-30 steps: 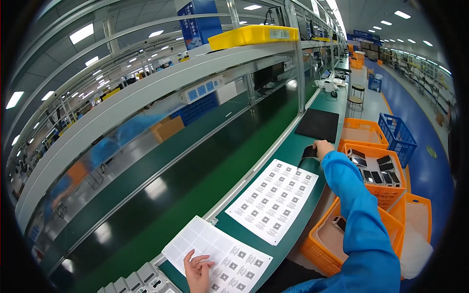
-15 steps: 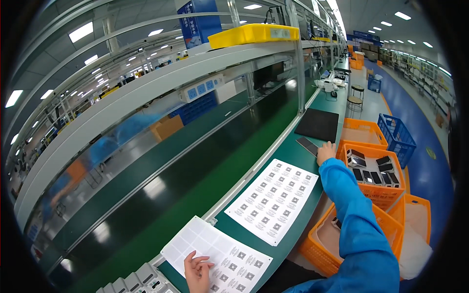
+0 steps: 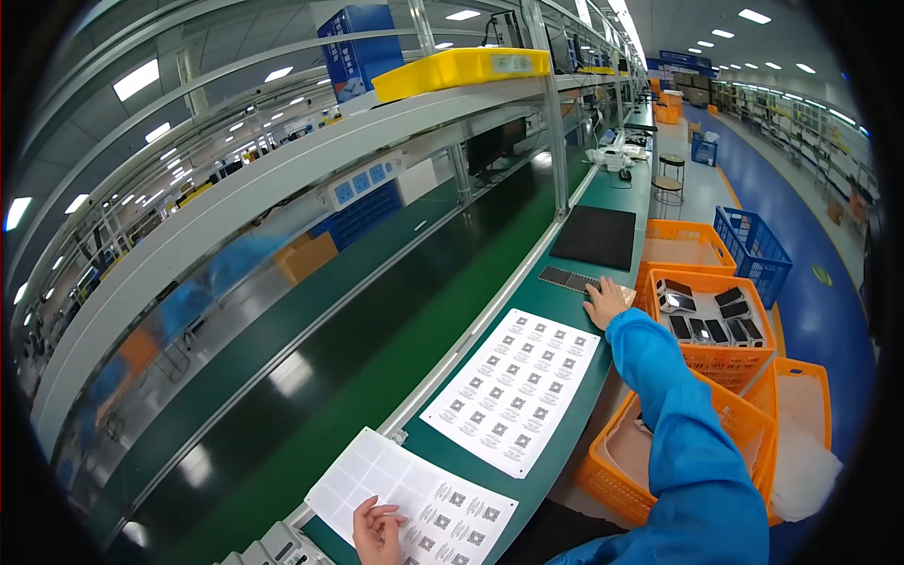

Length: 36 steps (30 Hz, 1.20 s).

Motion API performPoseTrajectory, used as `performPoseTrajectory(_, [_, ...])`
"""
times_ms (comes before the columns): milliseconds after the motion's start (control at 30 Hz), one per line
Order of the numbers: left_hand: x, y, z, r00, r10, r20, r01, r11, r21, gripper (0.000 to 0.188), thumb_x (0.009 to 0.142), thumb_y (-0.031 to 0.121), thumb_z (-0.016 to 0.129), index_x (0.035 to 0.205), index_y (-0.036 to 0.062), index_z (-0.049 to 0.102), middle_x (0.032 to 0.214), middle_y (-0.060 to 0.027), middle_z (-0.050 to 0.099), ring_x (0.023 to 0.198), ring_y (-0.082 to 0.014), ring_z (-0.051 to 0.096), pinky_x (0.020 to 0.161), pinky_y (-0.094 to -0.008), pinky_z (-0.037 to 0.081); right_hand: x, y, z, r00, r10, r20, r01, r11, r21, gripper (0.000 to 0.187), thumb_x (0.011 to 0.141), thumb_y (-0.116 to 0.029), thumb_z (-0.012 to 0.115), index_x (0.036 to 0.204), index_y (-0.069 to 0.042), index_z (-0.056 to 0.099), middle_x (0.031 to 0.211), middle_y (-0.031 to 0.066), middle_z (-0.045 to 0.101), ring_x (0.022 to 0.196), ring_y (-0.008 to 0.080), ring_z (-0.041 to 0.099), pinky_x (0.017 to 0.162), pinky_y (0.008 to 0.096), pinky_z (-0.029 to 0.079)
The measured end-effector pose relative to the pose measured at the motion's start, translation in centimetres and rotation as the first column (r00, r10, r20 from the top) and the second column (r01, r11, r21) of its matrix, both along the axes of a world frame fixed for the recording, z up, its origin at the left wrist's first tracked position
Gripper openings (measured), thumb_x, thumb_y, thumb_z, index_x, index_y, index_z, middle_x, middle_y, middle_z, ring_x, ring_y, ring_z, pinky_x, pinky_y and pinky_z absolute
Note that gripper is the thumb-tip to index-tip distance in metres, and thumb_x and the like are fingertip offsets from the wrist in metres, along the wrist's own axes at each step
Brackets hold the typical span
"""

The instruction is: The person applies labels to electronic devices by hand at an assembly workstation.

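My right hand [image 3: 608, 303] lies at the far part of the green bench, its fingers stretched out and touching the right end of a thin dark strip marked off in small cells [image 3: 568, 279]. A small pale gold piece [image 3: 628, 296] shows beside this hand. My left hand [image 3: 379, 533] hovers over or rests on a partly used sheet of code labels [image 3: 377, 471], fingers loosely bent, with nothing visible in them. The sheet's left part is bare; printed labels cover the rest. Between the hands lies a fuller label sheet [image 3: 516, 391].
Beyond the strip lies a black mat [image 3: 595, 237]. Orange crates [image 3: 720, 363] stand along the bench's right side, one holding several phone-like devices [image 3: 711, 330]. Pale grey devices [image 3: 278, 546] sit at the lower left. A green conveyor [image 3: 377, 348] runs along the left.
The dark strip has turned and lies more crosswise. My right hand has shifted, with its fingers now spread at the strip's end. My left hand's fingers have drawn closer together.
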<state>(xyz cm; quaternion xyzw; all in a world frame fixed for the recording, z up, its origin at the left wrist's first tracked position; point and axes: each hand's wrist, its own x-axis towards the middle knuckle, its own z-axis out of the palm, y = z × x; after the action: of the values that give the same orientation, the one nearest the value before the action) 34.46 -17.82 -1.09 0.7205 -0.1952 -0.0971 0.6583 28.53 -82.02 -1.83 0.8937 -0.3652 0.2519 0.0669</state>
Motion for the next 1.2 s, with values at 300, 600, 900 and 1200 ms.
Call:
performPoseTrajectory(300, [-0.9,-0.7,2.0,0.992,0.002,0.127,-0.022,0.987,0.156,0.034,0.102,0.006,0.056,0.136,-0.0008,0.054,0.120,-0.0127,0.064,0.105,-0.0212,0.064,0.090,-0.0318,0.053,-1.7,0.4,1.5,0.991,0.074,0.112,-0.090,0.986,0.143,0.031,0.091,-0.018,0.061,0.119,-0.010,0.071,0.123,0.0115,0.064,0.122,0.0347,0.054,0.110,0.0509,0.039])
performPoseTrajectory(600, [-2.2,-0.7,5.1,0.732,-0.330,0.596,-0.064,0.838,0.542,0.052,0.087,0.014,0.070,0.135,0.0002,0.055,0.133,-0.0250,0.055,0.126,-0.0448,0.048,0.110,-0.0515,0.036,-1.6,3.1,0.6,0.975,-0.009,0.224,-0.046,0.969,0.241,0.051,0.104,-0.031,0.048,0.151,-0.011,0.045,0.157,0.0173,0.043,0.152,0.0401,0.024,0.123,0.0599,0.015])
performPoseTrajectory(900, [-2.9,-1.0,5.0,0.730,-0.438,0.524,-0.053,0.729,0.683,0.063,0.087,0.021,0.073,0.141,0.0004,0.049,0.142,-0.0280,0.048,0.132,-0.0471,0.041,0.112,-0.0569,0.029,-22.4,8.8,-18.7,0.928,-0.369,-0.052,0.324,0.731,0.600,0.069,0.104,-0.052,0.045,0.157,-0.008,0.036,0.165,0.0257,0.021,0.154,0.0458,0.011,0.126,0.0557,0.009])
performPoseTrajectory(1200, [-2.7,-2.9,3.9,0.622,-0.585,0.520,0.026,0.680,0.733,0.061,0.089,0.020,0.071,0.142,-0.0001,0.050,0.145,-0.0283,0.046,0.134,-0.0467,0.039,0.114,-0.0555,0.030,-42.0,28.4,-27.8,0.774,-0.447,-0.449,0.606,0.315,0.731,0.054,0.105,-0.047,0.034,0.139,-0.017,0.063,0.143,0.0123,0.059,0.133,0.0345,0.053,0.116,0.0560,0.032])
